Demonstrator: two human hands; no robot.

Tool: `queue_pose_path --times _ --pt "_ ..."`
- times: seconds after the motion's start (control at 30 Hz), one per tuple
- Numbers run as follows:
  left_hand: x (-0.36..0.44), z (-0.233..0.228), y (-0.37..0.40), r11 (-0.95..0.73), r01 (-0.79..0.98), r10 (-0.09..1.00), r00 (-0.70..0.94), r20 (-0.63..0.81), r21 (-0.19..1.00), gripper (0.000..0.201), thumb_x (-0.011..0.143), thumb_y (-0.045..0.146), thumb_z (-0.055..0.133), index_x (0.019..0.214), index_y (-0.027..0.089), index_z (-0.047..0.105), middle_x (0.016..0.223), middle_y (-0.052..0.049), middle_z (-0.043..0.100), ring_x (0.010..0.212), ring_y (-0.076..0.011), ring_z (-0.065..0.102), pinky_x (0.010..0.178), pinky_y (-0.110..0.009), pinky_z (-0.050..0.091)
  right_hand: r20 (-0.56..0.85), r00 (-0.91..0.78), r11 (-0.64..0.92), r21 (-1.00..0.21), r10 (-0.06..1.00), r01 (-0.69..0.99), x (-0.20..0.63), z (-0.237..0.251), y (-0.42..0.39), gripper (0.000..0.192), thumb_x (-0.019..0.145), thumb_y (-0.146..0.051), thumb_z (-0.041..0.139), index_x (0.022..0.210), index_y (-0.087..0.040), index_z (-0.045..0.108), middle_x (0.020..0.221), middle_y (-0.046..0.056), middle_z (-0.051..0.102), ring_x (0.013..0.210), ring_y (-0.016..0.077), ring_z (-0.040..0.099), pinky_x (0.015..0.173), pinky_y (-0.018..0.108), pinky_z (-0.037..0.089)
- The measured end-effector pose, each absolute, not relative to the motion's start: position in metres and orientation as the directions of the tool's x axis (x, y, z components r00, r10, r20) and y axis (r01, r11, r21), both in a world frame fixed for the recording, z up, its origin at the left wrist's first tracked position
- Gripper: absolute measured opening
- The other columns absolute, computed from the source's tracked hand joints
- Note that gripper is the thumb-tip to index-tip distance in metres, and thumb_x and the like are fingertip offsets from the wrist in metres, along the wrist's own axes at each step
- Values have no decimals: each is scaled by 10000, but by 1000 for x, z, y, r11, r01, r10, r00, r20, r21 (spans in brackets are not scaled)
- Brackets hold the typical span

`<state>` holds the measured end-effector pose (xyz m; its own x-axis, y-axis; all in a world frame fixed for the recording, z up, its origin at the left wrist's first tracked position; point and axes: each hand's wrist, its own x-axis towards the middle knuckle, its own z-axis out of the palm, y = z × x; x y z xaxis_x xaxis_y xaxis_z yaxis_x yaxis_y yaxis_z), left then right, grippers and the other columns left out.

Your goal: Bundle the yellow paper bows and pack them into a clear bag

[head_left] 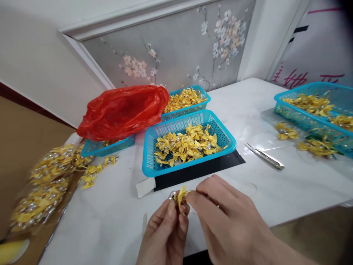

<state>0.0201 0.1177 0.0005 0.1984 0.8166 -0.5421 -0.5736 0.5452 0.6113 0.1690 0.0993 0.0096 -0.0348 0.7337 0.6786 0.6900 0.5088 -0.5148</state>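
My left hand pinches a small yellow ribbon flower with a silvery bead at its left side. My right hand meets it from the right, thumb and forefinger closed at the flower's thin golden stem; the fingertips partly hide what they grip. Just beyond both hands stands a blue plastic basket heaped with similar yellow flowers and pearly beads. Metal tweezers lie on the white table to the right of this basket.
A red plastic bag covers part of another blue basket. More flower-filled baskets stand behind and at the right. Beaded flower strands hang at the table's left edge. Loose flowers lie at right. A framed panel leans behind.
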Motion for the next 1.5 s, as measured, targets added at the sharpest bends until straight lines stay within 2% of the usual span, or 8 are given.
queue_pose_path --times 0.1,0.27,0.47,0.63,0.87,1.23,1.5 --pt "28 7 117 550 -468 821 152 -550 692 206 594 125 851 786 148 781 725 -34 764 631 -92 681 625 -123 572 595 -33 478 -612 803 630 178 8 98 264 848 -34 403 844 -124 650 718 67 526 626 161 483 513 258 414" --pt "31 14 112 520 -355 854 214 -474 777 148 618 229 845 742 174 786 609 -7 713 554 -62 595 559 -103 510 434 -56 405 -778 899 480 190 2 94 228 904 -80 431 923 -186 632 769 33 522 660 134 528 553 231 454" --pt "31 16 109 468 -256 876 256 -408 846 98 713 249 773 705 152 770 610 -3 648 578 -77 533 573 -146 479 350 -83 354 -851 933 387 194 -3 91 195 922 -149 477 940 -221 658 777 24 552 671 138 557 565 228 474" --pt "31 14 107 473 -224 872 260 -415 852 121 752 256 738 819 169 788 642 -13 657 600 -93 536 596 -176 487 302 -73 309 -901 951 305 191 -6 91 194 921 -166 495 921 -231 678 749 15 558 668 135 567 562 218 473" --pt "31 15 108 423 -204 893 257 -369 883 133 774 240 713 862 179 792 631 -6 649 590 -89 519 581 -167 475 269 -82 281 -908 960 310 191 -9 88 224 932 -183 483 948 -244 697 751 25 533 670 149 546 551 248 450" --pt "30 11 107 351 -95 910 269 -316 932 147 817 252 664 879 205 789 632 4 640 585 -101 531 581 -195 484 243 -243 330 -836 939 438 205 -11 89 285 938 -145 452 1061 -287 667 779 10 503 676 133 543 549 233 442" --pt "26 7 108 370 -75 873 370 -319 926 176 853 289 629 894 222 786 644 9 643 593 -82 522 579 -174 467 194 -197 258 -884 961 391 202 -10 87 274 951 -194 447 1011 -319 683 762 -2 499 676 133 525 561 231 431"
